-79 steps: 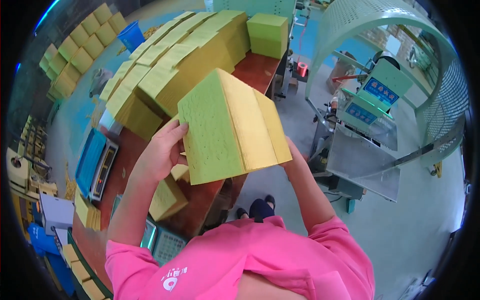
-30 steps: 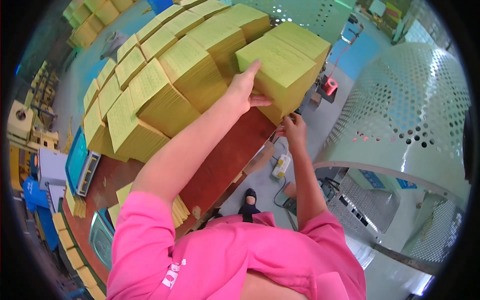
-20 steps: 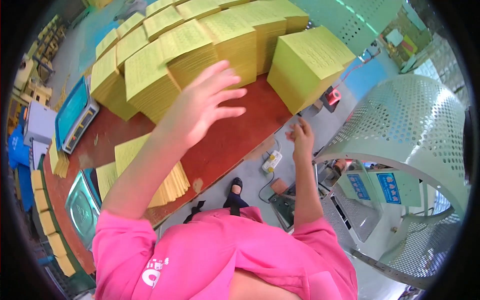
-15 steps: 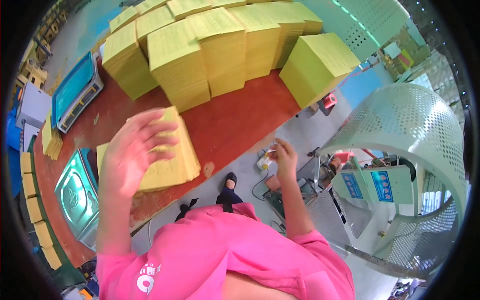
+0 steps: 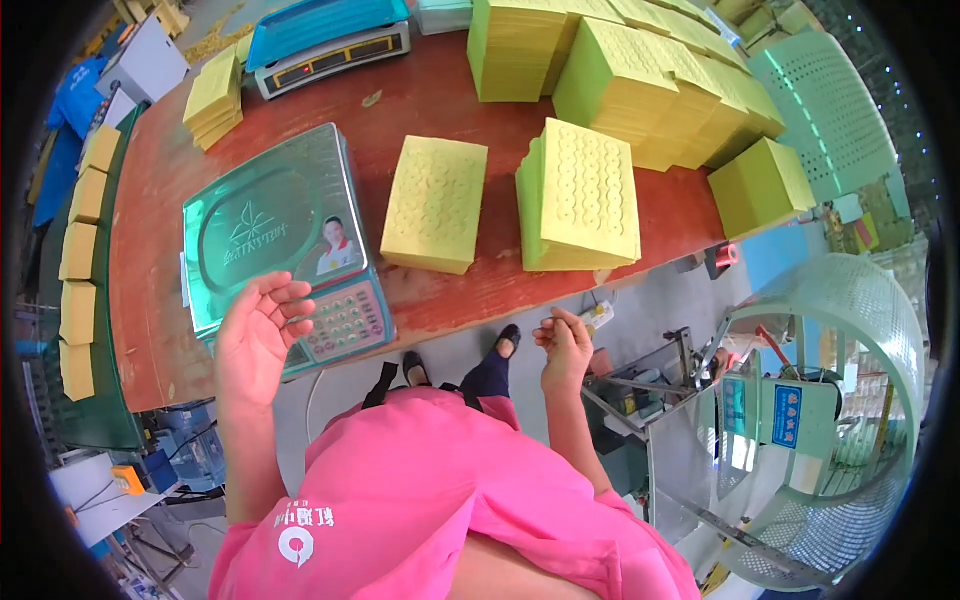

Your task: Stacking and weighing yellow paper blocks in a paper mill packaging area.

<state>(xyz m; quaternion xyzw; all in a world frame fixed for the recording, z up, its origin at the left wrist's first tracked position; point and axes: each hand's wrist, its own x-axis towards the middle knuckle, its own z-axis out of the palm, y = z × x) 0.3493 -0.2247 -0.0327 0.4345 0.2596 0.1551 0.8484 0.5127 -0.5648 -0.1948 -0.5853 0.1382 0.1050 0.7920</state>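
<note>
My left hand (image 5: 262,335) is open, palm turned inward and fingers loosely bent, over the front edge of a scale (image 5: 270,215) with a green cover and a keypad. It holds nothing. My right hand (image 5: 566,355) is raised in front of the table's edge, thumb and fingertips pinched together; whatever is between them is too small to make out. Just right of the scale lies a low stack of yellow paper (image 5: 435,205) with rows of round stamped marks. A taller, slightly fanned stack of the same paper (image 5: 580,195) stands beside it.
Large blocks of yellow paper (image 5: 640,95) fill the far right of the red table (image 5: 420,315). A second scale (image 5: 330,45) with a blue tray stands at the back. More bundles (image 5: 80,255) line a green-covered surface at left. A perforated metal drum machine (image 5: 850,330) stands at right.
The view has swung left, bringing the green-covered scale fully into sight. My left hand, earlier over the yellow paper, is now at the scale's front. My right hand stays pinched.
</note>
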